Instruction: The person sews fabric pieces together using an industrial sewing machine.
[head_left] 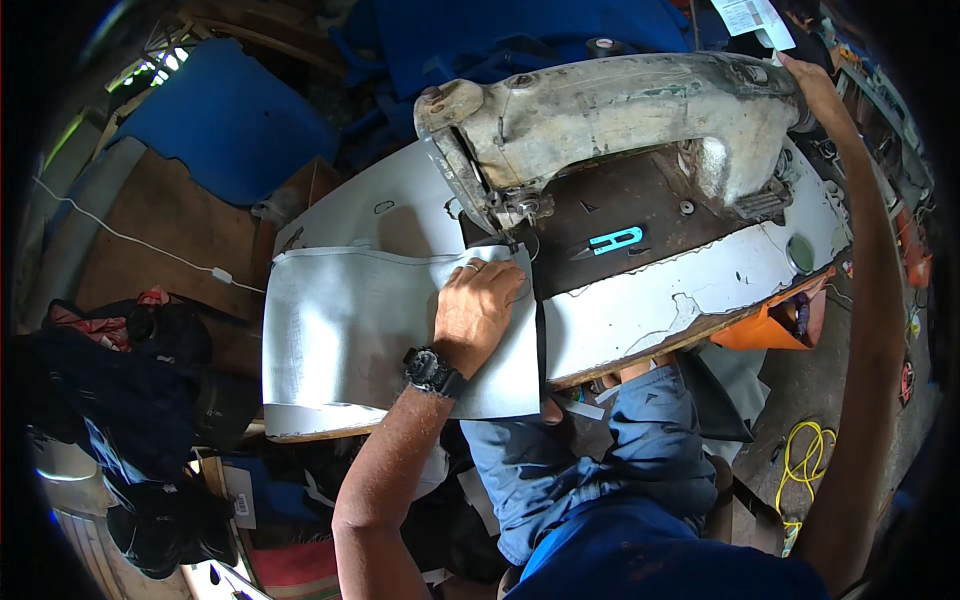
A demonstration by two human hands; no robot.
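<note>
A worn, pale industrial sewing machine stands on the table, its needle end toward the left. Under its presser foot runs the top edge of a light grey, shiny sheet of material. My left hand lies on that sheet close to the needle, fingers stretched out and pressing it flat. At the far right end of the machine, my right hand is on the handwheel; its fingertips are partly hidden. Blue thread snips rest on the dark machine bed, right of the needle.
The chipped white tabletop ends just before my knees. An orange bag hangs at its right edge. Yellow cord lies on the floor. Left of the table are a white cable, a blue panel and dark cloth.
</note>
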